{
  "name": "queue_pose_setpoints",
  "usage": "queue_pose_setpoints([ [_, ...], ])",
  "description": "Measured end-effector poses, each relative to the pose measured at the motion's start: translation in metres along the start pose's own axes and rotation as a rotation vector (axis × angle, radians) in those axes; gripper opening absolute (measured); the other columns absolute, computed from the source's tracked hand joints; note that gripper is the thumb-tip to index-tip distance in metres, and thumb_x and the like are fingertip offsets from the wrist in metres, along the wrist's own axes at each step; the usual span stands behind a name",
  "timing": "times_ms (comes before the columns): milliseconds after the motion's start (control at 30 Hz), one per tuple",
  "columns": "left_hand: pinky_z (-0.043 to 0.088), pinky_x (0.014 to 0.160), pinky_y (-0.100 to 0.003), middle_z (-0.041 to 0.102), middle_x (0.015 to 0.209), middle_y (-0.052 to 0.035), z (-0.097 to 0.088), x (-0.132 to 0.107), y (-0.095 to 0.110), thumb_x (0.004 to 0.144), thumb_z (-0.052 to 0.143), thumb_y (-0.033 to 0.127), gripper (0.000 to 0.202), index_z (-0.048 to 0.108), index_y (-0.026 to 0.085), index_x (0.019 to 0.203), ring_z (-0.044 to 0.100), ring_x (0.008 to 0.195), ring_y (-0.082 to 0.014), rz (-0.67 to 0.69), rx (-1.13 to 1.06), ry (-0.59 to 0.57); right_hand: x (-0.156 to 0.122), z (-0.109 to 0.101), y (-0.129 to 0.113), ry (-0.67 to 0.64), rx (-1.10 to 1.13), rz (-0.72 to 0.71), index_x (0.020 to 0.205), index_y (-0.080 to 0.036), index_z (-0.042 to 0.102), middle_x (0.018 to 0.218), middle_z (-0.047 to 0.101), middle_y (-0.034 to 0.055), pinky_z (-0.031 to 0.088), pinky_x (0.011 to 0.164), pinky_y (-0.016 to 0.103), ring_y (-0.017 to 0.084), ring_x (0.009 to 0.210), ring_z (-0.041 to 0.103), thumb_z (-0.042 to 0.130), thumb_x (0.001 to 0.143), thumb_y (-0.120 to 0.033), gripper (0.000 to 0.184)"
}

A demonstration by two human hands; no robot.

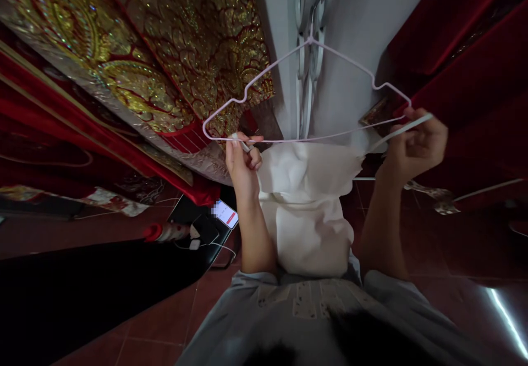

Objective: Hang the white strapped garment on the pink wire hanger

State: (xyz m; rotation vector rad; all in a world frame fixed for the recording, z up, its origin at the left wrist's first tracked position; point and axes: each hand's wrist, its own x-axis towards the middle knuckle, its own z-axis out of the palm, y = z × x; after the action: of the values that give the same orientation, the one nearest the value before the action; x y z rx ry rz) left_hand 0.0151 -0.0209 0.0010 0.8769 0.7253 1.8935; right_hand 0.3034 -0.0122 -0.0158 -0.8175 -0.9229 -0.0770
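Observation:
A thin pale pink clothes hanger (344, 59) hangs by its hook from a grey metal frame. My left hand (243, 154) is closed at the hanger's lower left corner, pinching a white strap against the bottom bar. At the right corner, my right hand (421, 143) is closed on another white strap, which stretches down to the left. Below the bar hangs a white garment (309, 206), its folded fabric falling between my forearms. Whether the left strap joins this garment is hidden behind my fingers.
Gold sequinned red garments (165, 42) hang close on the left, dark red cloth (474, 80) on the right. A lit phone (226, 214), a dark wallet-like item (205, 229) and a red-capped bottle (165, 232) lie on a black surface at lower left. The floor (165, 322) is red tile.

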Motion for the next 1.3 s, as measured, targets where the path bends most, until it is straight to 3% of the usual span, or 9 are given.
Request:
queue_pose_setpoints([
  [200, 0.019, 0.043, -0.025, 0.085, 0.095, -0.0057, 0.007, -0.007, -0.005, 0.096, 0.08, 0.06, 0.038, 0.068, 0.024, 0.094, 0.025, 0.045, -0.0069, -0.004, 0.006, 0.025, -0.033, 0.024, -0.035, -0.752, -0.069, 0.206, 0.138, -0.032, 0.073, 0.126, 0.074, 0.006, 0.051, 0.056, 0.029, 0.009, 0.063, 0.054, 0.082, 0.092, -0.035, 0.047],
  [300, 0.023, 0.043, -0.024, 0.087, 0.108, -0.0102, -0.008, -0.006, -0.005, 0.097, 0.078, 0.055, 0.034, 0.081, 0.022, 0.107, 0.035, 0.046, -0.0059, 0.071, 0.121, 0.06, -0.041, 0.026, -0.032, -0.7, -0.04, 0.223, 0.146, -0.034, 0.066, 0.121, 0.072, 0.0048, 0.048, 0.054, 0.027, 0.008, 0.061, 0.051, 0.083, 0.093, -0.039, 0.056],
  [400, 0.033, 0.046, -0.022, 0.083, 0.091, -0.0055, -0.038, 0.003, 0.001, 0.092, 0.079, 0.037, 0.023, 0.087, 0.019, 0.103, 0.047, 0.051, -0.0064, 0.258, 0.315, 0.167, -0.043, 0.022, -0.027, -0.658, 0.003, 0.268, 0.154, -0.038, 0.055, 0.121, 0.072, 0.004, 0.046, 0.051, 0.025, 0.009, 0.063, 0.051, 0.081, 0.095, -0.048, 0.065],
  [533, 0.065, 0.09, -0.033, 0.083, 0.1, -0.006, -0.061, 0.023, 0.02, 0.095, 0.078, 0.034, 0.022, 0.088, 0.018, 0.106, 0.079, 0.096, -0.0202, 0.458, 0.58, 0.25, -0.043, 0.02, -0.024, -0.68, 0.035, 0.29, 0.153, -0.038, 0.054, 0.123, 0.073, 0.0049, 0.043, 0.049, 0.024, 0.008, 0.061, 0.048, 0.083, 0.093, -0.053, 0.068],
  [633, 0.063, 0.11, -0.042, 0.084, 0.119, -0.0075, -0.05, 0.044, 0.037, 0.089, 0.09, 0.044, 0.033, 0.085, 0.023, 0.114, 0.079, 0.122, -0.0278, 0.46, 0.629, 0.036, -0.045, 0.021, -0.024, -0.707, 0.033, 0.296, 0.153, -0.038, 0.054, 0.124, 0.072, 0.0054, 0.044, 0.048, 0.025, 0.008, 0.06, 0.046, 0.085, 0.092, -0.052, 0.07],
  [833, 0.064, 0.086, -0.033, 0.075, 0.09, -0.0018, -0.007, 0.079, 0.047, 0.083, 0.097, 0.037, 0.026, 0.078, 0.023, 0.094, 0.074, 0.089, -0.0208, 0.37, 0.709, -0.342, -0.047, 0.016, -0.025, -0.689, 0.008, 0.301, 0.152, -0.037, 0.055, 0.128, 0.072, 0.0058, 0.045, 0.051, 0.026, 0.007, 0.059, 0.044, 0.083, 0.093, -0.052, 0.067],
  [1067, 0.051, 0.065, -0.025, 0.064, 0.077, 0.0008, -0.022, 0.059, 0.017, 0.083, 0.096, 0.046, 0.033, 0.074, 0.022, 0.086, 0.061, 0.07, -0.0143, 0.23, 0.399, -0.027, -0.045, 0.015, -0.023, -0.712, -0.005, 0.266, 0.154, -0.037, 0.054, 0.129, 0.071, 0.0062, 0.045, 0.05, 0.027, 0.007, 0.057, 0.042, 0.083, 0.094, -0.05, 0.068],
  [1200, 0.057, 0.074, -0.025, 0.073, 0.085, 0.0012, -0.018, 0.03, -0.007, 0.068, 0.105, 0.05, 0.051, 0.073, 0.024, 0.097, 0.07, 0.077, -0.0137, 0.082, 0.116, 0.102, -0.053, 0.021, -0.026, -0.743, -0.018, 0.266, 0.152, -0.037, 0.054, 0.131, 0.071, 0.0075, 0.048, 0.05, 0.028, 0.006, 0.057, 0.043, 0.082, 0.094, -0.05, 0.066],
  [1300, 0.06, 0.082, -0.026, 0.079, 0.088, -0.0014, -0.001, 0.016, -0.016, 0.075, 0.098, 0.057, 0.047, 0.073, 0.024, 0.097, 0.076, 0.082, -0.0148, 0.05, 0.037, 0.114, -0.058, 0.024, -0.028, -0.735, -0.021, 0.265, 0.152, -0.038, 0.054, 0.131, 0.069, 0.0072, 0.049, 0.05, 0.029, 0.006, 0.057, 0.043, 0.082, 0.094, -0.052, 0.066],
])
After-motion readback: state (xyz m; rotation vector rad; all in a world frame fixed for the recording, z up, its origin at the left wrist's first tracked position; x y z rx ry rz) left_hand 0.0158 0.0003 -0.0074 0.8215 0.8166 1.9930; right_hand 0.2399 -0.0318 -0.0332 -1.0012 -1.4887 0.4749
